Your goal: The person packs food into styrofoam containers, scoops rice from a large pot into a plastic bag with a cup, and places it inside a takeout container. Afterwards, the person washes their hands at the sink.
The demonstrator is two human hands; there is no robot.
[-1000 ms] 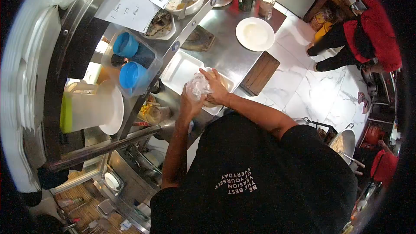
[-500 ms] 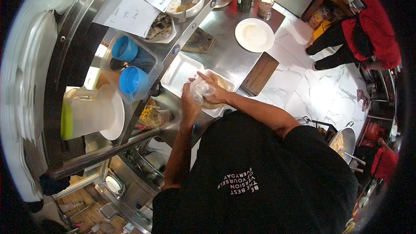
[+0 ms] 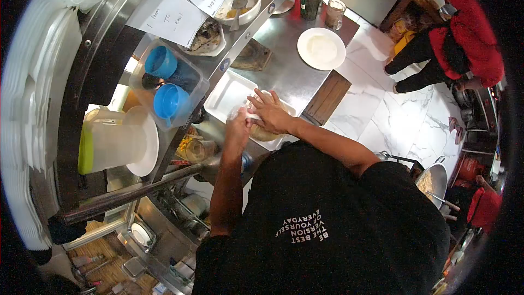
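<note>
My left hand [image 3: 238, 125] is closed round a bunched clear plastic bag [image 3: 250, 114]. Against it lies my right hand [image 3: 272, 113], its fingers spread and stretched out. Both hands are above an open white takeaway container [image 3: 224, 88], whose one half is bare and flat on the counter. Something pale brownish [image 3: 263, 133] sits in the other half, mostly hidden under my right hand; its kind I cannot make out.
A white plate [image 3: 322, 49] lies on the steel counter, near a glass mug [image 3: 334, 14]. Wooden blocks [image 3: 326, 98] stand at the counter edge. Left, a shelf holds blue cups [image 3: 171, 102] and a pitcher [image 3: 112, 141]. A person in red [image 3: 475, 38] stands at right.
My right hand has opened, its fingers now spread out over the plastic bag. The bag looks smaller and more gathered in my left hand.
</note>
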